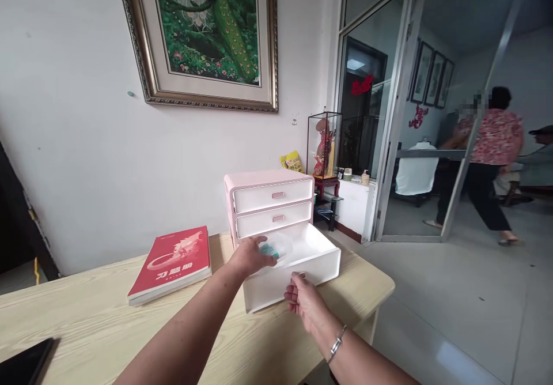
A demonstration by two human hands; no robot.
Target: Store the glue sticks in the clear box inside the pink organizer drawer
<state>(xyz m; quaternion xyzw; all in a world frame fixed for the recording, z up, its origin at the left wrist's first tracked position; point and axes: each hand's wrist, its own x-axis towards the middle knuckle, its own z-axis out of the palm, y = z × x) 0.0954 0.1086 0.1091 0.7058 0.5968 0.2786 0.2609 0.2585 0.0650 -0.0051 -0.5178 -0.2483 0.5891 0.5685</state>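
A small pink cabinet with white drawers stands on the wooden table. Its bottom drawer is pulled out, while the two upper drawers are closed. My left hand reaches over the drawer's left side, thumb and fingers around a clear plastic packet with teal parts inside. Part of the packet is hidden by the hand. At the middle of the drawer's front, my right hand has its fingers curled against the panel where a handle would be; the handle itself is covered.
A thick red book lies on the table left of the cabinet. A black device is at the near left. Behind the cabinet are a yellow packet and a glass case with a figurine. Beyond the glass door, a person stands.
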